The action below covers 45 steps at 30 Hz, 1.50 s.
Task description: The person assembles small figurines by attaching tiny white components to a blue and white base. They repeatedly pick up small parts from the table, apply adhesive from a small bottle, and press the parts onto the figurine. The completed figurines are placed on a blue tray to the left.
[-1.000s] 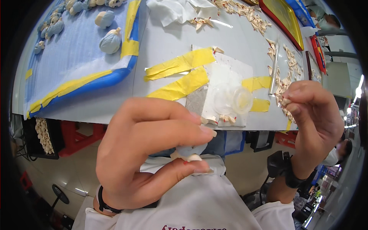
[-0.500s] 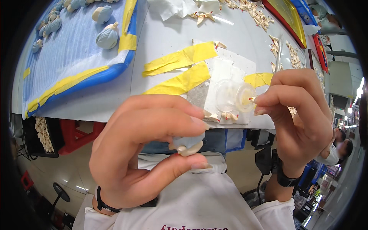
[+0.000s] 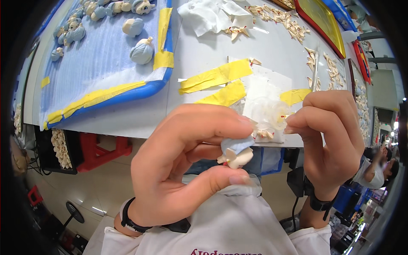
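Note:
My left hand pinches a small doll head between thumb and fingers, in front of the table's near edge. The head has light-blue hair and a cream face part, tilted sideways. To the right, my right hand is closed in a pinch on a tiny cream piece with a red end. That piece is at the rim of a clear round dish, which stands on a white board held by yellow tape. Several similar red-tipped pieces lie at the board's near edge.
On the left, a blue tray edged with yellow tape carries several blue-haired doll heads. More cream pieces are scattered at the back near a crumpled white cloth. A yellow-and-red tray sits at the far right.
My view has shifted, so the table appears further right. My left hand has moved right and turned the doll head, showing more of it. My right hand remains beside the dish with its piece.

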Each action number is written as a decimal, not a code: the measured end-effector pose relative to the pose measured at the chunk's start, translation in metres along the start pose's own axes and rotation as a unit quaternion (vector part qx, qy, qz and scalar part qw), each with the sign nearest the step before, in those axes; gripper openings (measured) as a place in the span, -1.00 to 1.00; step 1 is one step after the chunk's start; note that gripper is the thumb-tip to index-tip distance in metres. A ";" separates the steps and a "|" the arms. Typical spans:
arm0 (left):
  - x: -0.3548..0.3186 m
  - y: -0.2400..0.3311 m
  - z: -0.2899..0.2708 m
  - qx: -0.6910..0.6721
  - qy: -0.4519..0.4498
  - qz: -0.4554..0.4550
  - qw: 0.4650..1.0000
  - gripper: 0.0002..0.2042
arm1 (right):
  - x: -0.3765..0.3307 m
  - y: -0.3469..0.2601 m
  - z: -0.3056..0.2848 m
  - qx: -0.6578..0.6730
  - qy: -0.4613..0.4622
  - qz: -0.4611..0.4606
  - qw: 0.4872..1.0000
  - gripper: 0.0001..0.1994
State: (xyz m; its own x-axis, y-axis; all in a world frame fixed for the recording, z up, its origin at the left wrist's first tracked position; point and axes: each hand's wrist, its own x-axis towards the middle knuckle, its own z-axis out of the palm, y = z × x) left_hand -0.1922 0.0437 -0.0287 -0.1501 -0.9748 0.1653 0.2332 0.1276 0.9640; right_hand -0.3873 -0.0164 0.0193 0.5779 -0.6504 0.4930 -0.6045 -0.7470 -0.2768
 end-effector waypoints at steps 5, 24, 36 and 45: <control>0.001 0.004 0.006 -0.009 0.034 -0.026 0.999 -0.54 | -0.001 0.001 0.000 -0.003 -0.002 0.004 1.000 -0.82; 0.005 -0.009 0.012 0.010 -0.036 0.117 0.992 -0.62 | -0.024 -0.028 -0.003 0.435 0.106 0.361 0.818 -0.69; -0.002 -0.010 0.014 -0.019 -0.092 0.124 0.988 -0.60 | -0.045 -0.050 0.003 0.577 0.128 0.380 0.711 -0.65; -0.009 -0.006 0.013 -0.016 -0.048 0.096 0.994 -0.58 | -0.033 -0.067 0.010 0.440 0.161 0.278 0.839 -0.76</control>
State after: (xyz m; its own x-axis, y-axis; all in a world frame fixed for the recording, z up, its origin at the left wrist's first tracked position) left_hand -0.2044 0.0543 -0.0335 -0.1899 -0.9110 0.3660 0.2960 0.3024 0.9061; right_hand -0.3607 0.0540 0.0135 0.0770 -0.9666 0.2446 -0.0105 -0.2461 -0.9692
